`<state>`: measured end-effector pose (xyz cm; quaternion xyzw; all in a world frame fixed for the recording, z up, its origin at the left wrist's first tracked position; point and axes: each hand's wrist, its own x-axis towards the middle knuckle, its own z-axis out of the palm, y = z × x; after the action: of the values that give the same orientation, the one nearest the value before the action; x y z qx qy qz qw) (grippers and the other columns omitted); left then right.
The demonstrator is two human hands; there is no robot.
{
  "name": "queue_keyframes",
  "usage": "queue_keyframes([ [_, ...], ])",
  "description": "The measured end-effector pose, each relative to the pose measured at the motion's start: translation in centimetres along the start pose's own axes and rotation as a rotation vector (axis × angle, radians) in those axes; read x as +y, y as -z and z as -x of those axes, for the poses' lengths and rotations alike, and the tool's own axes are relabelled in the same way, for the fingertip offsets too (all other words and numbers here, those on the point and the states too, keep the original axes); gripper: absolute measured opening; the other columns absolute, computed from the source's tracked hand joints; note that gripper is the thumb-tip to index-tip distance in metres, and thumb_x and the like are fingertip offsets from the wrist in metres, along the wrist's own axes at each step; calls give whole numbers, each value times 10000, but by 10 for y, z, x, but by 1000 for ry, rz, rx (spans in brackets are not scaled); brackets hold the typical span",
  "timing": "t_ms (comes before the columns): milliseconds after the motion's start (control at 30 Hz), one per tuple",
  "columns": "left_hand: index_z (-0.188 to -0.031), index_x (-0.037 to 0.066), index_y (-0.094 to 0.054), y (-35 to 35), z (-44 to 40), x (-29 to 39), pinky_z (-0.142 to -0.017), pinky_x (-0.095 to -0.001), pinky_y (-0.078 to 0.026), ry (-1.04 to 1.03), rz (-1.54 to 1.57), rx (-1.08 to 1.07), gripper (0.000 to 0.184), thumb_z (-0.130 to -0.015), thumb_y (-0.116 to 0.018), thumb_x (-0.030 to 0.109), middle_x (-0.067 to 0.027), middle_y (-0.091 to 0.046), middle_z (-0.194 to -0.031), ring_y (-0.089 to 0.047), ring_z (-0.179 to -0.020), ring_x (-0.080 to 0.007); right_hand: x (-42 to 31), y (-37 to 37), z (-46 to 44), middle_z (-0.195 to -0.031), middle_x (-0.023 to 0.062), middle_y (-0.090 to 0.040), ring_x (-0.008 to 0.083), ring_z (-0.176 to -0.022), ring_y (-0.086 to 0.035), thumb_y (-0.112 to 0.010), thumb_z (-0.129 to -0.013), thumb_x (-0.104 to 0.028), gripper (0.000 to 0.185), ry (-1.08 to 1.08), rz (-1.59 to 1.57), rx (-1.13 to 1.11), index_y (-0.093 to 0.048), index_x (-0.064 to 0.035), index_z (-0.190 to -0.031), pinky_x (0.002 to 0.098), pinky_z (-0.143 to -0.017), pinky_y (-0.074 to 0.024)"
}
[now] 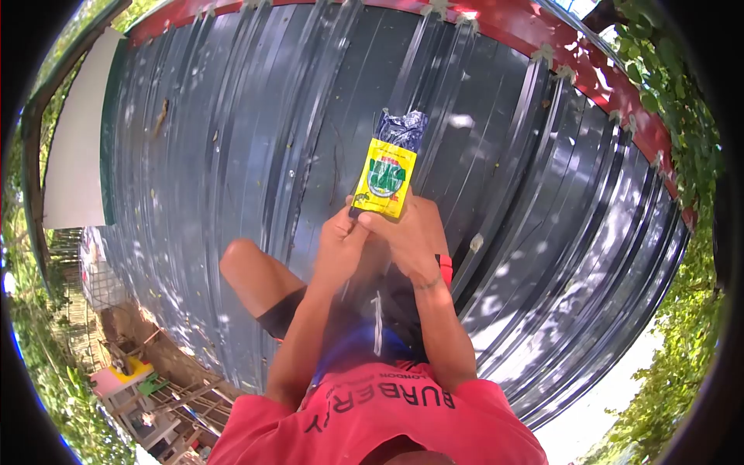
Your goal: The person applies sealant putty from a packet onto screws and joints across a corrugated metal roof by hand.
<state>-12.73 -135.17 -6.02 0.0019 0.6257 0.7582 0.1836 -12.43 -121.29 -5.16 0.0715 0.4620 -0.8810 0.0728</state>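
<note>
A yellow packet (384,178) with green lettering is held upright in front of me, above my lap. Dark blue crinkled wrapping (403,128) sticks out past its far edge. My left hand (339,244) grips the packet's lower left corner, its fingers closed. At the lower right edge my right hand (407,239) holds the same packet, thumb on its front. The fingers behind the packet are hidden.
A dark corrugated metal roof (232,139) spreads under and around my bent legs, with red trim (589,74) along the far edge. A white panel (77,147) stands at left. Wooden framing (190,407) lies below left, and foliage (682,325) borders the right.
</note>
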Motion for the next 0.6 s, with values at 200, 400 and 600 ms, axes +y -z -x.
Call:
queue_keyframes([
  [200, -1259, -17, -636, 4, -1, 10, -911, -304, -554, 20, -87, -121, 258, -1087, -479, 95, -65, -721, -1099, -684, -1019, -136, -6, -4, 6, -1196, 155, -713, 217, -1073, -709, -736, -903, 9, 417, 4, -103, 42, -562, 31, -1282, 350, -938, -598],
  [400, -1248, -6, -647, -12, -1, 25, -823, -328, -551, 10, -215, -131, 265, -1073, -490, 117, -59, -740, -1022, -701, -960, -144, -7, -2, 12, -1160, 159, -735, 191, -981, -717, -689, -936, 4, 265, 115, -125, 143, -646, 45, -1195, 315, -833, -606],
  [600, -1065, 5, -663, -22, 6, 20, -660, -347, -508, -76, -467, -69, 246, -1052, -522, 206, -96, -691, -752, -680, -712, -197, -13, 11, 12, -1124, 176, -708, 293, -1104, -713, -659, -910, 65, 371, 88, -125, 212, -526, 28, -1255, 368, -853, -609],
])
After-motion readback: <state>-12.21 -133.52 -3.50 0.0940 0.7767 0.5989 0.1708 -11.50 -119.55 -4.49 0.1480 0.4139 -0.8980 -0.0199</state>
